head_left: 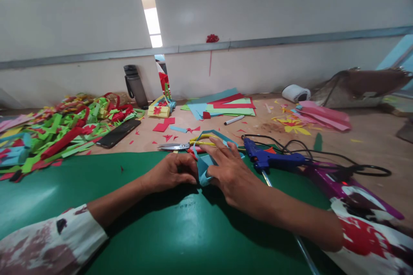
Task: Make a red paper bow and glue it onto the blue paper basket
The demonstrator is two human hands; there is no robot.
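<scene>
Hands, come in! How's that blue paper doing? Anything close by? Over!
Left hand at the blue paper's edge, right hand holding it. Paper bent, with a loop on top. Scissors just behind, glue gun to the right.

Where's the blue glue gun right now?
In the head view, the blue glue gun lies right of centre, just right of the right hand, with a clear glue stick reaching from its rear.
</scene>
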